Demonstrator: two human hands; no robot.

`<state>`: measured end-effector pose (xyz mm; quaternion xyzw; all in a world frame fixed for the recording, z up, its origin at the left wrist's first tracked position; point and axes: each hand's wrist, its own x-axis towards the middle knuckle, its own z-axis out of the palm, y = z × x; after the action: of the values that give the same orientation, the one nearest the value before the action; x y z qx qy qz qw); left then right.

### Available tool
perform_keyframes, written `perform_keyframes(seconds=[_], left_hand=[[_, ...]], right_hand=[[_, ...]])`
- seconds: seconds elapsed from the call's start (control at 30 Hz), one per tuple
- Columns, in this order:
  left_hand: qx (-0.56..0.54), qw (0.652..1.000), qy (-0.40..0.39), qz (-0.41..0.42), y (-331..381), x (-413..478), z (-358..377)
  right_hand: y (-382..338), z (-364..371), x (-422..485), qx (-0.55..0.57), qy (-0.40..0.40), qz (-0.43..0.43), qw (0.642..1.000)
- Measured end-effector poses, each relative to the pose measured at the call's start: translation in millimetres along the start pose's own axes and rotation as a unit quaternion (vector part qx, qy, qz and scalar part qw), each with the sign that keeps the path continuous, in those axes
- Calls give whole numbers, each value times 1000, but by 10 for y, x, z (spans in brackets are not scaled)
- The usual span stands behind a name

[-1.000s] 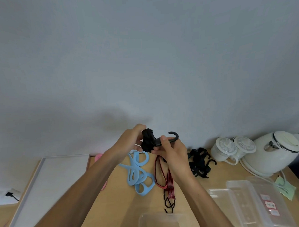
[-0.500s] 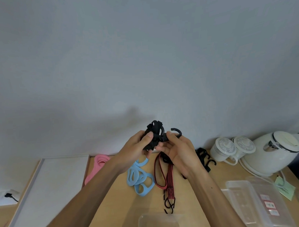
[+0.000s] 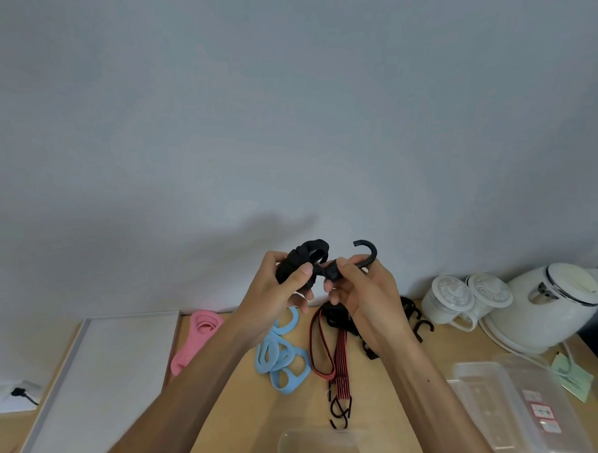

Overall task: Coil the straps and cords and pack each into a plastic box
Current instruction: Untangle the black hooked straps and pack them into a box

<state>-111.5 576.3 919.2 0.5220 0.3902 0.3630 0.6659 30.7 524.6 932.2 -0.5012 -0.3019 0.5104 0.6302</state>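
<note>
I hold a coiled black cord [image 3: 304, 257] in the air above the wooden table [image 3: 237, 414]. My left hand [image 3: 279, 288] grips the coil, thumb on its front. My right hand [image 3: 365, 288] pinches the cord's end piece just below its black hook [image 3: 369, 252], which curls upward. On the table below lie a blue strap [image 3: 282, 357], a red and black cord with hooks [image 3: 334, 358], a pink strap [image 3: 196, 337] and more black hooked cords [image 3: 416, 318], partly hidden by my right wrist. A clear plastic box [image 3: 317, 446] sits at the front edge.
Stacked clear plastic boxes [image 3: 504, 405] stand at the right front. Two white lidded cups [image 3: 465, 298] and a white kettle [image 3: 561, 300] line the back right by the wall. A white board [image 3: 102, 378] lies on the left.
Both hands rose slightly with the black coil. My left thumb shifted onto the coil's front, and my right fingers moved up to pinch the end by the hook.
</note>
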Motion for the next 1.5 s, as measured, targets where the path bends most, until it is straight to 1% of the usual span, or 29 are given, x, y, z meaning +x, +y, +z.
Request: perform_keyframes(seconds=[0.1, 0.17, 0.23, 0.33, 0.4, 0.47, 0.63, 0.73, 0.83, 0.93, 1.1, 1.2, 1.3, 1.43, 1.5], left_hand=[[-17, 999, -29, 3, -21, 3, 33], [-38, 998, -43, -5, -9, 3, 39], [-20, 999, -47, -7, 18, -1, 34], [23, 999, -33, -12, 47, -2, 43], [32, 999, -13, -21, 58, -9, 67], [25, 999, 7, -30, 59, -17, 79], [-64, 995, 7, -69, 80, -20, 94], [-137, 988, 5, -77, 95, -19, 85], [-208, 975, 12, -77, 119, -23, 47], [-258, 963, 24, -73, 165, -9, 5], [-305, 949, 19, -74, 262, -44, 19], [-327, 942, 2, -72, 270, -100, 90], [-339, 938, -14, -75, 230, -110, 93], [-372, 924, -52, -75, 152, -98, 29], [-391, 914, -78, -67, 119, -80, 5]], right_hand=[[41, 50, -29, 14, 32, -18, 999], [54, 76, -44, 24, 35, -29, 999], [71, 101, -58, 15, 29, -37, 999], [96, 129, -79, -20, 20, -65, 997], [88, 150, -90, -39, 4, -84, 996], [60, 163, -89, -31, -13, -91, 995], [0, 162, -70, 23, -36, -63, 997], [-18, 137, -75, 60, -42, -39, 997], [-35, 97, -91, 64, -63, -36, 995], [-42, 57, -84, 36, -93, -48, 994], [-34, 8, -24, -80, -143, -105, 981], [-42, -8, 18, -86, -161, -93, 979], [-39, -6, 50, -65, -161, -66, 983], [-15, 8, 43, -134, -152, -83, 976], [-28, 36, 26, -151, -136, -90, 975]])
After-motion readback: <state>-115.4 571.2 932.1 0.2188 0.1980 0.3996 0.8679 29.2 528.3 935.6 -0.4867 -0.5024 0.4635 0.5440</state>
